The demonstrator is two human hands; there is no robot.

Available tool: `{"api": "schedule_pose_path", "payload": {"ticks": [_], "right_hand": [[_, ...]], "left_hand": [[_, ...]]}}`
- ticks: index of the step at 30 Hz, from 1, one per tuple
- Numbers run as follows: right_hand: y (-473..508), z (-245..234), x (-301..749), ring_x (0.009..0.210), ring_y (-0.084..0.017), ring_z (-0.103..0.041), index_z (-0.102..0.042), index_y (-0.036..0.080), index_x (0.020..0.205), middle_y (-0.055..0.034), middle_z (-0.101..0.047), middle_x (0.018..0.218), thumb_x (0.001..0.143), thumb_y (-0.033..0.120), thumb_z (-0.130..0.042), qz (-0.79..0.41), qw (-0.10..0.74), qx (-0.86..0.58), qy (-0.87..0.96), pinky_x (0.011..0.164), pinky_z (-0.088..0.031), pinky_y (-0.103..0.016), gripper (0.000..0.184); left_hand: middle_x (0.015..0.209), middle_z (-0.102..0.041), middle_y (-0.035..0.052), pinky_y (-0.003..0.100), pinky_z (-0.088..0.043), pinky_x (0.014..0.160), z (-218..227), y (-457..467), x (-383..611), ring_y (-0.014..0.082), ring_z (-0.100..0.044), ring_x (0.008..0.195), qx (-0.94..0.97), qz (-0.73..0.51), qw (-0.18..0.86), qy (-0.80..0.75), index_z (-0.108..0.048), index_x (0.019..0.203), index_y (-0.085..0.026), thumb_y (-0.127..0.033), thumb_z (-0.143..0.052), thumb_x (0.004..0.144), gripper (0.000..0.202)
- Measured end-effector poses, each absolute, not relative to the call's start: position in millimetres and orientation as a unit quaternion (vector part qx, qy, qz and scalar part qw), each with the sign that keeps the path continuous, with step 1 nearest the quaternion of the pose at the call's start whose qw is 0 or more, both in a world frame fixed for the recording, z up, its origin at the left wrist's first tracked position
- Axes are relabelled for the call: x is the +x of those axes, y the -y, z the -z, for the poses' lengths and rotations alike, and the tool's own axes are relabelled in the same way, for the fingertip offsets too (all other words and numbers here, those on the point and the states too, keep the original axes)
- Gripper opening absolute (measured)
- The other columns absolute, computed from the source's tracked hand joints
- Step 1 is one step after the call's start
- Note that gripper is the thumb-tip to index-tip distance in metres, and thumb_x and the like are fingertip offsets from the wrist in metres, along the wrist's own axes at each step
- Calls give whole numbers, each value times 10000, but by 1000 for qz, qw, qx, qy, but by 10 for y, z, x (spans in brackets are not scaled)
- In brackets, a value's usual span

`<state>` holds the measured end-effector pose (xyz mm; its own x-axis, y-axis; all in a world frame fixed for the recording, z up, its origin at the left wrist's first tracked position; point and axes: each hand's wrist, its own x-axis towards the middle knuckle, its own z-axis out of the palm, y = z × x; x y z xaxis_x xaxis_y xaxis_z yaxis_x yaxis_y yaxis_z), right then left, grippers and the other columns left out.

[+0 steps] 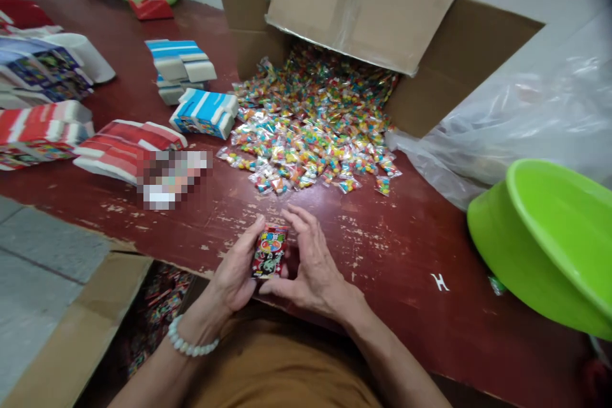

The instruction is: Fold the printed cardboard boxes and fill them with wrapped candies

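Observation:
Near the table's front edge, my left hand point(238, 271) is closed around a small candy box point(270, 252) with a dark, colourful printed face turned up. Its thumb lies along the box's left side, and fingertips show at the right side. My right hand point(313, 261) curves beside the box with thumb and fingers apart. The right thumb is close to the box's lower edge, and the fingertips are by its top right corner; I cannot tell whether they touch it. Beyond my hands, small clear bags of coloured candy point(310, 146) spill across the table.
A tipped cardboard box point(363, 6) holds more candy bags. Flat red cartons point(124, 146) and blue cartons point(205, 111) are stacked left. A green basin point(492, 223) stands right, near plastic sheeting point(540, 108). Below the table's edge, an open carton point(81, 331) contains dark packets.

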<state>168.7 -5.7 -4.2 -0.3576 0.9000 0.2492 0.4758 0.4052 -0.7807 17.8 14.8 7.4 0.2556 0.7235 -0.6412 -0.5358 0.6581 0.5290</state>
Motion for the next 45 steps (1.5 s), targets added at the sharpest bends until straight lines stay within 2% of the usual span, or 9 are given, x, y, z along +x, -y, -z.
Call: {"api": "schedule_pose_path", "payload": {"ticks": [4, 6, 12, 15, 20, 25, 30, 39, 45], "right_hand": [[114, 31, 1545, 1281, -360, -465, -376, 234, 1483, -151, -530, 1421, 782, 277, -722, -185, 284, -422, 841, 1081, -334, -555, 783], [140, 43, 1439, 1247, -354, -489, -383, 239, 1474, -144, -563, 1377, 798, 272, -701, -177, 293, -413, 844, 1064, -339, -547, 748], [113, 85, 1355, 1373, -370, -397, -209, 225, 1559, -187, -375, 1490, 741, 552, -785, -295, 308, -347, 836, 1104, -392, -541, 1053], [20, 215, 1565, 1360, -336, -425, -353, 254, 1499, -165, -402, 1453, 867, 458, -692, -271, 347, -432, 787, 1109, -408, -541, 745], [-14, 502, 1732, 1064, -271, -607, -553, 241, 1334, -126, -598, 1265, 929, 338, -605, -235, 341, -507, 756, 928, -525, -470, 420], [49, 558, 1630, 1053, -289, -600, -638, 227, 1201, -121, -663, 1235, 928, 259, -602, -149, 305, -516, 786, 877, -473, -437, 277], [38, 551, 1605, 1038, -264, -614, -645, 211, 1147, -111, -689, 1162, 934, 205, -578, -161, 342, -502, 778, 872, -462, -408, 224], [24, 541, 1590, 1013, -253, -610, -663, 214, 1118, -96, -702, 1147, 918, 181, -599, -180, 350, -503, 770, 845, -445, -390, 212], [20, 586, 1584, 1001, -236, -602, -669, 212, 1106, -84, -702, 1131, 918, 173, -607, -175, 366, -502, 764, 833, -425, -367, 202]], "left_hand": [[886, -783, 78, 345, -574, 844, -60, -20, 167, 238, -728, 884, 119, -477, 748, -446, -730, 917, -139, -459, -624, 927, 337], [964, -780, 92, 338, -549, 875, -25, 92, 113, 256, -704, 975, 170, -493, 726, -448, -738, 949, -141, -550, -643, 887, 424], [739, -680, -11, 262, -468, 514, -70, 571, -744, 170, -583, 572, 287, -464, 541, -640, -670, 1059, -246, -667, -617, 831, 482], [897, -722, 48, 270, -478, 666, -222, 784, -1485, 239, -618, 839, 374, -339, 348, -790, -724, 964, -231, -604, -779, 687, 468], [1071, -711, 89, 353, -482, 795, -290, 668, -1907, 251, -640, 928, 469, -279, 198, -814, -649, 1202, -215, -487, -653, 851, 444], [1128, -699, 109, 360, -496, 898, -15, -130, -1354, 242, -652, 958, 605, -327, 138, -713, -656, 1207, -193, -451, -585, 902, 406], [1343, -570, 218, 432, -479, 905, 1, -720, -1086, 372, -581, 1164, 636, -170, -39, -752, -553, 1367, -137, -477, -530, 944, 543], [1176, -612, 255, 415, -465, 708, -8, -955, -1161, 378, -642, 915, 601, -1, -74, -796, -595, 1249, -137, -553, -416, 969, 533], [1132, -617, 270, 509, -446, 809, 92, -960, -1143, 457, -544, 1083, 592, 0, -105, -799, -633, 1185, -112, -518, -448, 953, 503]]}}
